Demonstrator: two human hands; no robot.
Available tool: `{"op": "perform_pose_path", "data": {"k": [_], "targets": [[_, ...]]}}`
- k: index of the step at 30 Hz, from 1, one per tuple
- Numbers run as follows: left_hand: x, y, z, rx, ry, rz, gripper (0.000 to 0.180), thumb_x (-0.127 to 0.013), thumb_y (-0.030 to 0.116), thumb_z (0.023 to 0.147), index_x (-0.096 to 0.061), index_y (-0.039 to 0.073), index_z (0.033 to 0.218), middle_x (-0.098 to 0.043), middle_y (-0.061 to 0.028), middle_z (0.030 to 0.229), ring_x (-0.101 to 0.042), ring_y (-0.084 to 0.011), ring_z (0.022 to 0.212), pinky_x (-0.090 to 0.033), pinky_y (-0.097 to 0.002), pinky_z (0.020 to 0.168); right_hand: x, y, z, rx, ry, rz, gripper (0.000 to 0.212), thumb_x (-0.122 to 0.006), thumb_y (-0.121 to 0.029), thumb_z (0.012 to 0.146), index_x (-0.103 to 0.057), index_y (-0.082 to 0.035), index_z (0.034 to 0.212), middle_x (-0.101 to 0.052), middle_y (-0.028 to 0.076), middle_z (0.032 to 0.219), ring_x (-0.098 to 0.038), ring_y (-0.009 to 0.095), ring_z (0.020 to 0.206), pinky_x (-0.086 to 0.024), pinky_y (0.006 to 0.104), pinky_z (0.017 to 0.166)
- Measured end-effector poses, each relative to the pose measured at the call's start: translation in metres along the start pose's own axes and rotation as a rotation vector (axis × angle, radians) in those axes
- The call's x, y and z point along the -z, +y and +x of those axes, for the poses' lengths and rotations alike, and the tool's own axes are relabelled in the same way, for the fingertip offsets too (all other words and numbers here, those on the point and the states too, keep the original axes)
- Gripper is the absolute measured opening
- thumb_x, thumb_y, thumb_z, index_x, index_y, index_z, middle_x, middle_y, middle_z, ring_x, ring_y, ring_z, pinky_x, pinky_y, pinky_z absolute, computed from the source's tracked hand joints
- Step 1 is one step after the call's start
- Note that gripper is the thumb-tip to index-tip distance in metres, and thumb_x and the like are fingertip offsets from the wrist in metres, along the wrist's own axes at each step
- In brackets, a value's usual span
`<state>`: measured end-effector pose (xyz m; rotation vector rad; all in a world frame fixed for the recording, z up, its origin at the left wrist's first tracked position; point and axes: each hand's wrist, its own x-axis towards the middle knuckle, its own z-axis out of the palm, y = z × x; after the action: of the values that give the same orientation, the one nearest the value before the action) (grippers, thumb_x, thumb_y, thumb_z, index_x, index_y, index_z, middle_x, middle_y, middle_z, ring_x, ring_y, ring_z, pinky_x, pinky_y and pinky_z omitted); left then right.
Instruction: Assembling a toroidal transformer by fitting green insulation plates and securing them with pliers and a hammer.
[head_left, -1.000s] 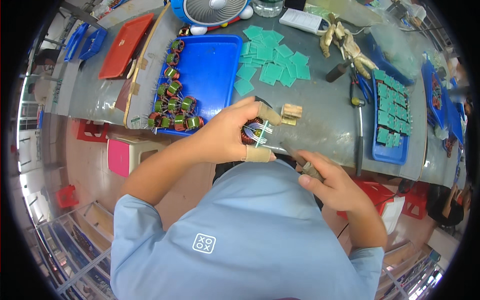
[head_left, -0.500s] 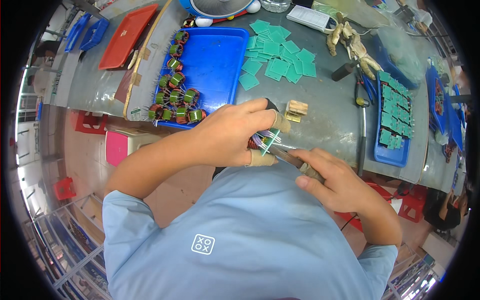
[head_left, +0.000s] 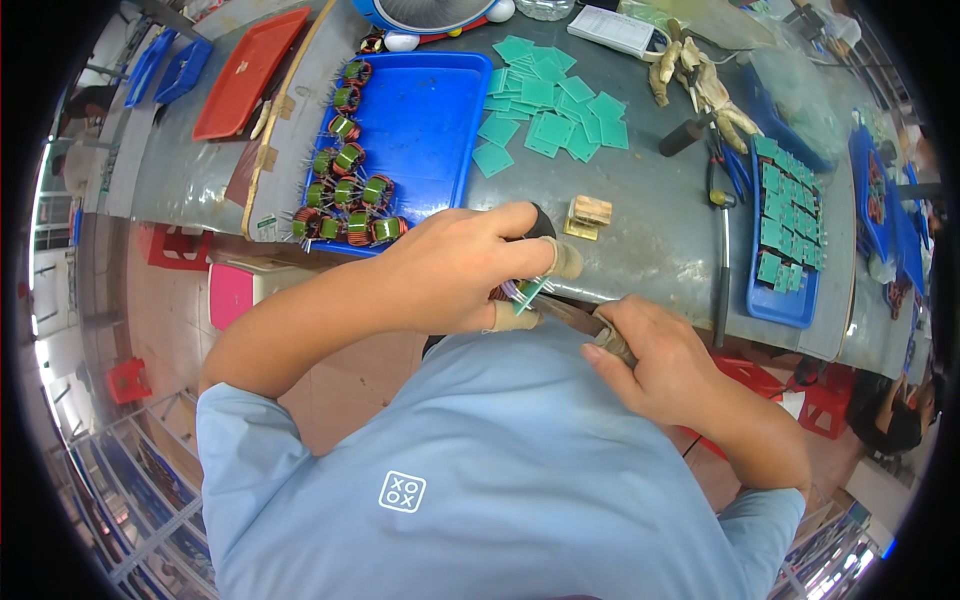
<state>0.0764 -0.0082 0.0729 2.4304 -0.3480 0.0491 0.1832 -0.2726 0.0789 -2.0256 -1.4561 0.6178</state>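
While the left hand (head_left: pixel 450 268) pinches the coil (head_left: pixel 497 293) and green circuit board (head_left: pixel 532 294) by the desk (head_left: pixel 645 250) edge, and the right hand (head_left: pixel 665 362) grips the wrapped-handle blade (head_left: pixel 574 317), best keep the board rigid and steel off the taped fingers (head_left: pixel 567 258).

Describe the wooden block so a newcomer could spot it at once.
On the grey bench, find the heap of green boards. Between that heap and the wrapped fingers of the left hand is the small block. Unlike the thin, flat boards, it is chunky, with a pale wooden top over a shiny yellowish base.
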Motion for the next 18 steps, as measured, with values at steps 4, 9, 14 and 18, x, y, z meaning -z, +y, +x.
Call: {"op": "perform_pose_path", "data": {"k": [4, 9, 14, 18], "targets": [[0.007, 0.006, 0.005, -0.136, 0.034, 0.131, 0.039, -0.084, 0.015, 0.064, -0.061, 0.012, 0.096, -0.054, -0.0068, 0.086, -0.065, -0.0312, 0.075, -0.052, -0.0443, 0.061, 0.0, 0.0, -0.002, 0.011, 0.013, -0.025, 0.033, -0.075, -0.022, 0.092, -0.063, 0.003, 0.109, -0.064, 0.019, 0.09, -0.066, 0.04, 0.081, -0.053, 0.0476, 0.072], [0.012, 0.012, -0.003, -0.213, 0.042, 0.087, 0.034, -0.086, 0.017, 0.069, -0.067, 0.007, 0.095, -0.053, -0.0063, 0.081, -0.061, -0.0247, 0.069, -0.05, -0.0388, 0.059, 0.013, -0.01, -0.007, -0.074, -0.153, 0.228, 0.027, -0.072, -0.022, 0.094, -0.065, 0.0, 0.108, -0.067, 0.019, 0.088, -0.068, 0.039, 0.08, -0.054, 0.0452, 0.071], [0.062, -0.022, -0.035, 0.264, 0.246, -0.067, 0.028, -0.081, 0.01, 0.076, -0.062, 0.007, 0.097, -0.063, -0.0113, 0.09, -0.064, -0.0259, 0.08, -0.054, -0.0364, 0.07, 0.023, 0.013, -0.067, -0.421, 0.05, 0.194, 0.027, -0.073, -0.018, 0.092, -0.066, 0.0, 0.11, -0.066, 0.019, 0.086, -0.066, 0.039, 0.078, -0.053, 0.0434, 0.072], [0.038, -0.011, 0.004, -0.082, 0.103, 0.043, 0.044, -0.093, 0.022, 0.073, -0.066, 0.006, 0.105, -0.062, -0.012, 0.093, -0.063, -0.031, 0.083, -0.052, -0.039, 0.07, 0.031, 0.001, -0.012, -0.181, 0.12, 0.164, 0.035, -0.073, -0.018, 0.092, -0.063, 0.001, 0.12, -0.064, 0.02, 0.098, -0.064, 0.039, 0.089, -0.052, 0.0428, 0.079]]}}
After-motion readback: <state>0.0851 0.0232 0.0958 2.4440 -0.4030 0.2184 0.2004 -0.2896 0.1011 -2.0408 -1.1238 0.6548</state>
